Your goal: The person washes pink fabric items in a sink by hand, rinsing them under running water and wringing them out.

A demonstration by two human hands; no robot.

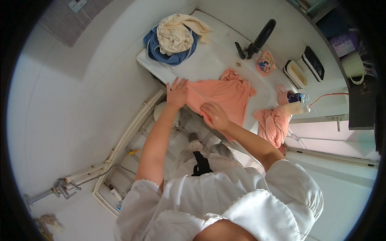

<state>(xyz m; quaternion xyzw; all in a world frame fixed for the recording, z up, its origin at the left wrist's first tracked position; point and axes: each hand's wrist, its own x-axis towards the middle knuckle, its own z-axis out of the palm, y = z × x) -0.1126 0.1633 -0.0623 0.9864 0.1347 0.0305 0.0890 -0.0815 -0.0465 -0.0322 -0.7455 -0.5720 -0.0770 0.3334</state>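
Note:
A peach-coloured garment is spread over the front of the white washbasin, one end bunched towards the tap and the other hanging over the near edge. My left hand lies on the garment's left edge with fingers stretched out, pressing it to the rim. On the lower part of the garment rests my right hand, its fingers curled. A bit of orange-pink shows beneath them, and whether it is a fold of cloth or a separate piece I cannot make out.
A blue cloth and a cream printed cloth are piled at the far left. Behind the basin stands a black tap. To the right are a soap dish, a pink mug, bottles and another peach cloth.

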